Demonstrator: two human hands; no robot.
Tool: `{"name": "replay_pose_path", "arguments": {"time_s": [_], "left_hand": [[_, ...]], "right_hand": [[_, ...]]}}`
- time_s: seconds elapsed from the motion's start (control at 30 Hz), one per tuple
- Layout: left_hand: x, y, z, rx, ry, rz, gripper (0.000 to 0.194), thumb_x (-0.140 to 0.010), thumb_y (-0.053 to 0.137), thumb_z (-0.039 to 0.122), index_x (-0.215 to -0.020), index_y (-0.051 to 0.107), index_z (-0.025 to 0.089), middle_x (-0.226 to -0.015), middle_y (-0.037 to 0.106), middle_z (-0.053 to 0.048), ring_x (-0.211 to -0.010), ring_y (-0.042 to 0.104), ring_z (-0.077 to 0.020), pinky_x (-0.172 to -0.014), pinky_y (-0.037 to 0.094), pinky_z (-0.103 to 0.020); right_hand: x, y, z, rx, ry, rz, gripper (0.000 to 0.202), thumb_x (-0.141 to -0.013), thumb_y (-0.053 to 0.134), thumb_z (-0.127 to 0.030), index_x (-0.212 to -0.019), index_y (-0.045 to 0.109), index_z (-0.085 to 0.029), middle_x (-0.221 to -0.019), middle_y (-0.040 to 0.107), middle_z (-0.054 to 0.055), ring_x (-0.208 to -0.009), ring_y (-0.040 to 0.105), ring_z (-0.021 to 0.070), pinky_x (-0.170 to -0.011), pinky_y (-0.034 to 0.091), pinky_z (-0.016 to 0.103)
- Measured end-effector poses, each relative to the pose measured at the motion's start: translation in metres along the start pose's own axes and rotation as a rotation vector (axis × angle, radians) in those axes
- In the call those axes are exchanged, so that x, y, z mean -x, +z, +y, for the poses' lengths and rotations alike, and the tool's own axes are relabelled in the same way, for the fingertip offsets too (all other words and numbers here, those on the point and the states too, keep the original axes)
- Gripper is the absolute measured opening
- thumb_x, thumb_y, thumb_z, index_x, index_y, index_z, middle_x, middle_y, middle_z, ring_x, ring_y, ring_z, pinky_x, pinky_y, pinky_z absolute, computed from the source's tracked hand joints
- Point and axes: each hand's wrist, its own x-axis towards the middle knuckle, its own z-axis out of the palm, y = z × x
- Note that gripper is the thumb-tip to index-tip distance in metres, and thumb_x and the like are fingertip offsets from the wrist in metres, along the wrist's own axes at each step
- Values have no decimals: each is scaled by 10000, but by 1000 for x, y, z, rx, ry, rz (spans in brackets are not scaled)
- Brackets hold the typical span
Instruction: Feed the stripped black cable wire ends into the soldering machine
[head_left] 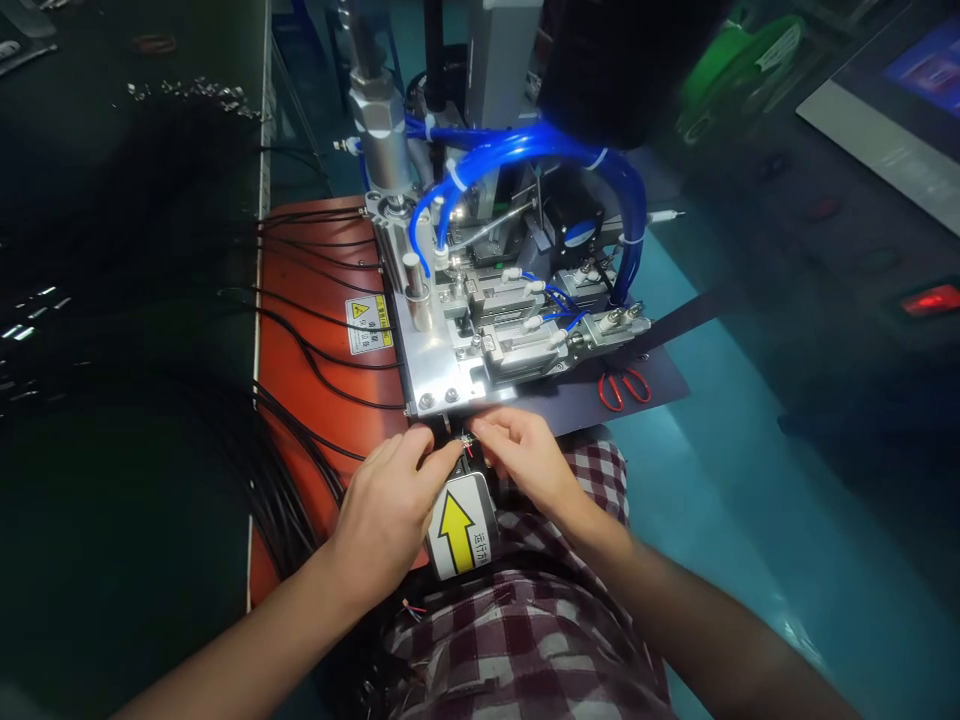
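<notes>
Left hand (379, 505) and right hand (529, 455) sit close together, thumbs and fingers bent around some tiny red and pale wire ends (468, 446) at the machine's near edge; the fingertips are partly hidden, so whether either hand truly grips the wires I cannot tell. From the left, a dark counter (112, 520) carries a mass of black cables (281, 505), which run rightward over an orange-red board (311, 390). A yellow-and-white warning label (369, 324) lies on that board, just beside the metal machine (442, 370). Between the two hands and slightly nearer stands a block with a yellow arrow label (460, 525), above the checked cloth (517, 640) over the person's lap. Blue tubes (525, 145) arch over the machine's far part. To its right, scissors with red handles (624, 390) rest on a dark plate (570, 408). Farther right are a green spool (739, 70), at the far side, a tilted screen (930, 75) and a glowing red light (930, 300).
</notes>
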Motion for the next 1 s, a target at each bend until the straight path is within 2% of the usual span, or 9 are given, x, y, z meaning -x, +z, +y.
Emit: {"name": "replay_pose_path", "arguments": {"time_s": [0.07, 0.13, 0.3, 0.37, 0.6, 0.83, 1.0], "left_hand": [[0, 0, 0, 4, 2, 6, 300, -842, 443, 79, -1074, 629, 119, -786, 524, -75, -683, 509, -197, -581, 437, -299], [0, 0, 0, 12, 2, 6, 301, -843, 435, 80, -1068, 630, 119, -782, 520, -71, -678, 507, -196, -581, 437, -302], [-1, -1, 0, 10, -1, 6, 295, -861, 418, 115, -1068, 627, 134, -789, 526, -69, -689, 508, -194, -593, 444, -303], [-1, -1, 1, 5, -8, 0, 295, -864, 415, 117, -1070, 624, 141, -790, 530, -68, -691, 509, -192, -595, 444, -299], [-1, -2, 1, 20, -5, -18, 282, -858, 442, 110, -1072, 625, 125, -795, 535, -75, -689, 516, -199, -579, 436, -300], [-2, -1, 1, 31, -23, -25, 288, -844, 456, 88, -1075, 625, 124, -783, 532, -72, -684, 516, -201, -579, 439, -305], [-2, -1, 0, 33, -19, -19, 285, -864, 421, 108, -1071, 615, 135, -794, 543, -70, -696, 521, -195, -592, 451, -304]], "right_hand": [[-2, 1, -1, -84, 51, -22, 205, -752, 580, -353, -691, 559, -158, -495, 470, -50, -403, 377, 81, -386, 282, 205], [-1, 3, -1, -104, 33, -9, 186, -739, 592, -334, -699, 558, -156, -497, 453, -57, -405, 359, 76, -387, 271, 203], [8, 9, 1, 99, -205, 88, 145, -829, 511, -301, -751, 537, -182, -587, 474, -36, -501, 410, 98, -483, 342, 217], [11, 8, 1, 185, -240, 91, 138, -846, 494, -292, -764, 536, -190, -591, 467, -34, -519, 415, 105, -514, 356, 223], [8, -3, 6, 61, -174, 41, 147, -846, 494, -291, -756, 519, -178, -642, 472, -24, -524, 396, 100, -486, 333, 220], [8, -6, 5, 148, -182, 29, 156, -838, 526, -318, -805, 579, -175, -574, 414, -49, -496, 358, 96, -474, 307, 227], [3, -6, 3, 34, -75, -71, 189, -800, 544, -332, -718, 542, -161, -532, 394, -62, -466, 333, 86, -433, 258, 219]]}}
